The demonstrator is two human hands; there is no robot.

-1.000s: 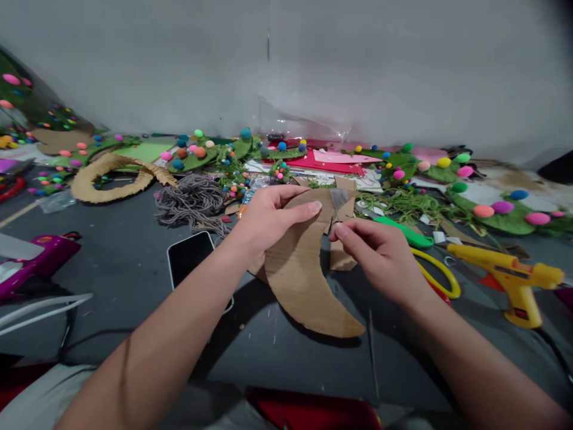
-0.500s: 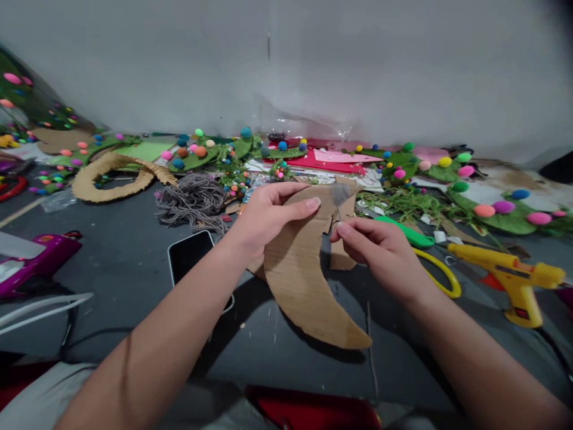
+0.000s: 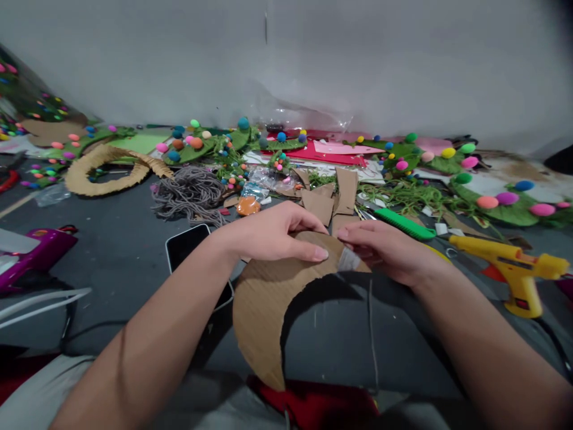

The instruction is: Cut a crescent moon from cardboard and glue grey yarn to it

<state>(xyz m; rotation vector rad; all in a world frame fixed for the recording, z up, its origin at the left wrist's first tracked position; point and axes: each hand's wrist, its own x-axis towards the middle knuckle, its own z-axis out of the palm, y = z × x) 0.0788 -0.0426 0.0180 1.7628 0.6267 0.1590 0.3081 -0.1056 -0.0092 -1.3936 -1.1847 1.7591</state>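
Note:
A crescent-shaped piece of brown cardboard is held above the table, its lower tip pointing toward me. My left hand grips its upper part, thumb on the front face and fingers behind. Grey yarn is wound in a narrow band near the crescent's right end. At that end, my right hand is closed in a pinch by the top edge, apparently on the yarn; its fingertips are partly hidden. A loose grey strand hangs below the right hand toward the table's front edge.
Behind the hands lie a grey yarn pile, cardboard scraps and a green-handled tool. A phone lies beside my left forearm. To the right is a yellow glue gun; a purple tool is at left. Leaves with pompoms line the wall.
The crescent has turned clockwise and come lower, its lower tip swinging left toward me. The yarn-wrapped end has moved down and right. My right hand has closed in on the cardboard's edge.

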